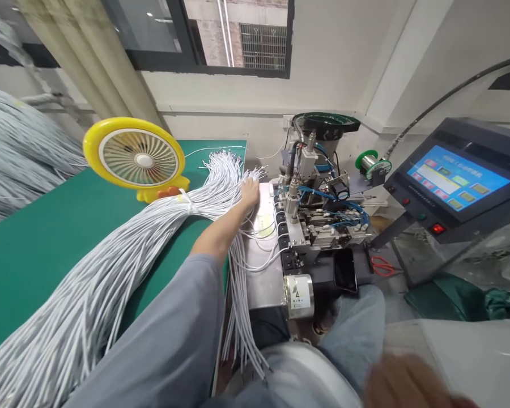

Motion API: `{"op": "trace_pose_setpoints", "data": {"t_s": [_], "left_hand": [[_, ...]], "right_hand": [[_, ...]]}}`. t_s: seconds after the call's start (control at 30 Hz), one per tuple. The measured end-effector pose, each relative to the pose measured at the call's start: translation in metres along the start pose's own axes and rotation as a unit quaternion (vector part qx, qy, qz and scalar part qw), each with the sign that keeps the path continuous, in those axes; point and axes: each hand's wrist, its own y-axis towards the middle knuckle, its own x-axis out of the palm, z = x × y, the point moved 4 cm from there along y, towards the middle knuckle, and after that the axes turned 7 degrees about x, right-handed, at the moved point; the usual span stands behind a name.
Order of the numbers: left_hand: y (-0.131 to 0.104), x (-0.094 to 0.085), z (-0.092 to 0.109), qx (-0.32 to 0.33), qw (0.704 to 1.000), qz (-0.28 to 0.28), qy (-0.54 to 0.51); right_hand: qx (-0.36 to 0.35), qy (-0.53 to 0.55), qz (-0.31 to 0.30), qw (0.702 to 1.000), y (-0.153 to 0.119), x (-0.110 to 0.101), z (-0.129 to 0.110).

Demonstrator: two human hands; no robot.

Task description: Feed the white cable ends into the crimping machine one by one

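My left hand [250,191] reaches forward to the tips of a bundle of white cables [219,192]; its fingers curl over some cable ends beside the machine [306,215]. A white tie [190,203] gathers the bundle, which spreads toward me over the green table [21,255]. More cables [240,289] hang over the table's edge. Several single cables run across a pale plate [261,277] into the row of black holders along the machine. My right hand [403,382] is low at the bottom right, smeared by motion, away from the cables.
A yellow fan [144,161] stands on the green table. Right of the machine are a touchscreen [459,175], a wire spool [369,163], a phone [345,270] and red scissors [382,266]. A metal cylinder [300,296] sits at the machine's front. Another cable heap [21,153] lies far left.
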Motion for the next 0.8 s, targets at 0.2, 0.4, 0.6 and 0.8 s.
{"op": "trace_pose_setpoints", "data": {"t_s": [0.2,0.4,0.6,0.8], "left_hand": [[-0.012,0.003,0.012,0.122,0.992,-0.011,-0.016],[-0.047,-0.025,0.019,0.164,0.984,0.037,-0.055],[-0.092,-0.072,0.035,0.171,0.947,0.212,-0.169],[-0.153,-0.107,0.081,0.22,0.899,0.283,-0.253]], "right_hand": [[0.106,-0.152,0.048,0.981,0.062,0.008,0.061],[0.172,-0.219,-0.019,0.96,0.087,0.028,0.12],[0.189,-0.141,-0.015,0.972,0.102,0.037,0.129],[0.191,-0.143,0.021,0.971,0.104,0.044,0.129]]}}
